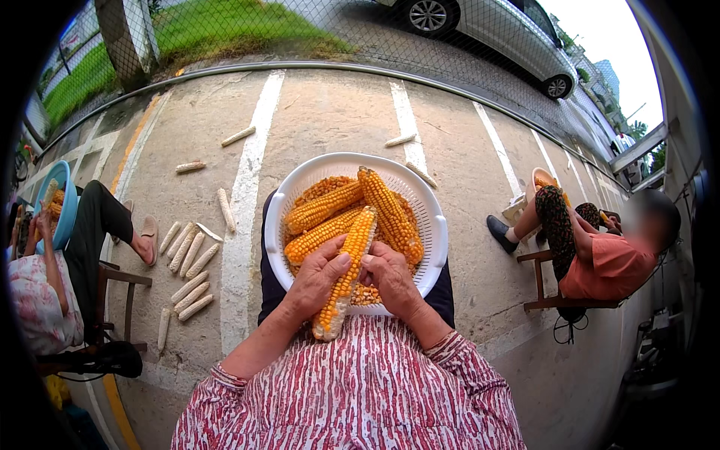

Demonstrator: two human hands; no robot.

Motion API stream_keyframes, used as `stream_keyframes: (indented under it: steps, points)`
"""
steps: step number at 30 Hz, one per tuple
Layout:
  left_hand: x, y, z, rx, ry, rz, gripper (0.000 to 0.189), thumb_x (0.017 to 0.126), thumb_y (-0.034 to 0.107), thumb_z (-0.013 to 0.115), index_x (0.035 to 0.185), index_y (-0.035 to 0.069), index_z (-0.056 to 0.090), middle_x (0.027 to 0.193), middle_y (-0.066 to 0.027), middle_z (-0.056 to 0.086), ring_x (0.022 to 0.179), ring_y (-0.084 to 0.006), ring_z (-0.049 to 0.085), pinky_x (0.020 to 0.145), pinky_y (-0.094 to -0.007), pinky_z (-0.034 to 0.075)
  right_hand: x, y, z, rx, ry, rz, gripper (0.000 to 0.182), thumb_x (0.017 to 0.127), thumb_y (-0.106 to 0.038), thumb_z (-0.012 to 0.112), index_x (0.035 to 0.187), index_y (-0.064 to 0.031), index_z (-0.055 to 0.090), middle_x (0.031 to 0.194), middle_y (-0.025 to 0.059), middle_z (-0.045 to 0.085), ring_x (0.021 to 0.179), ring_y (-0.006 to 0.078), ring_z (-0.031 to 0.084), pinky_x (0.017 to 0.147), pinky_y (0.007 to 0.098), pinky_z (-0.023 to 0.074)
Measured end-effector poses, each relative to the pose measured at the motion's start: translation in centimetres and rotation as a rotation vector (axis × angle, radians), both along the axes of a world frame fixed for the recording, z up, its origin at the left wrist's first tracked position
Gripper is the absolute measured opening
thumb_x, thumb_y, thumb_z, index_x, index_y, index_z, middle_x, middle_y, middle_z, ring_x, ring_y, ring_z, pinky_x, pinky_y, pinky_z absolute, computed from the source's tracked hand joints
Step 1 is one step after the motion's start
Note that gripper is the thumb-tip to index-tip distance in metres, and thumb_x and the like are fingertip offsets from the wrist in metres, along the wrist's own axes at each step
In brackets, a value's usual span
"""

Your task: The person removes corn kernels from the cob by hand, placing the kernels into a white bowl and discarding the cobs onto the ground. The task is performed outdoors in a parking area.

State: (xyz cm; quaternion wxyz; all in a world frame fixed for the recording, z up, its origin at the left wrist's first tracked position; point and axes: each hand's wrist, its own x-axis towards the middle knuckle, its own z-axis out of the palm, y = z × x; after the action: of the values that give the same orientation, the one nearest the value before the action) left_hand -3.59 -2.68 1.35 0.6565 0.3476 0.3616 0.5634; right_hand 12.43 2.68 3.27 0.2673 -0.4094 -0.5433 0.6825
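Observation:
A partly shelled ear of dried corn [345,281] slants over the near rim of a white plastic colander [433,225] on my lap; bare cob shows at its lower end and along its right edge. My left hand [319,274] is closed round the ear from the left, thumb on the kernels. On its right side my right hand [392,275] touches the ear with curled fingers; whether it grips the ear is hidden. Inside the colander several whole ears of corn [391,216] lie on loose orange kernels [364,295].
Several stripped corncobs [188,247] lie on the concrete at the left. At far left a seated person holds corn over a blue basin [70,208]. Another person [607,264] sits at right beside a smaller bowl [543,177] of corn. A chain-link fence [360,53] stands ahead.

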Motion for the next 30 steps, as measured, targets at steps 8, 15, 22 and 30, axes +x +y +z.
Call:
stream_keyframes:
  steps: [8, 15, 22, 30]
  points:
    - [0.0, -0.1, 0.2, 0.01, 0.019, 0.002, 0.047, 0.099, 0.018, 0.047, 0.139, -0.004, 0.036, 0.123, -0.0092, 0.054, 0.107, -0.0126, 0.054, 0.093, -0.0262, 0.045, 0.0, 0.2, 0.1, 0.018, -0.016, 0.039, 0.032, 0.091, -0.024, 0.046, 0.109, -0.0001, 0.056, 0.08, -0.0008, 0.055, 0.067, 0.0057, 0.048, 0.062, 0.0195, 0.0406]
    - [0.0, 0.0, 0.0, 0.01, 0.044, -0.004, 0.048, 0.099, 0.018, 0.047, 0.14, -0.004, 0.035, 0.124, -0.0095, 0.054, 0.108, -0.0126, 0.054, 0.094, -0.0263, 0.045, 0.3, 0.4, -0.3, -0.009, 0.001, 0.053, 0.033, 0.089, -0.02, 0.045, 0.114, 0.0003, 0.055, 0.082, 0.0001, 0.056, 0.069, 0.0065, 0.048, 0.064, 0.0201, 0.0416]
    - [0.1, 0.2, 0.3, -0.074, -0.048, 0.036, 0.044, 0.1, 0.022, 0.045, 0.136, -0.003, 0.04, 0.113, -0.0082, 0.059, 0.092, -0.0113, 0.059, 0.079, -0.0243, 0.052, -0.1, 0.3, -1.1, -0.169, 0.146, -0.029, 0.034, 0.086, -0.009, 0.044, 0.118, 0.0014, 0.053, 0.085, 0.0012, 0.058, 0.069, 0.0071, 0.05, 0.067, 0.0208, 0.0442]
    - [-0.1, 0.2, 0.0, -0.055, -0.045, 0.021, 0.044, 0.1, 0.02, 0.045, 0.137, -0.004, 0.039, 0.114, -0.0065, 0.058, 0.096, -0.0093, 0.056, 0.083, -0.0228, 0.047, 0.1, 0.3, -0.5, -0.05, 0.123, 0.027, 0.031, 0.096, -0.025, 0.053, 0.115, -0.0004, 0.056, 0.082, -0.0025, 0.056, 0.068, 0.0036, 0.048, 0.062, 0.0178, 0.041]
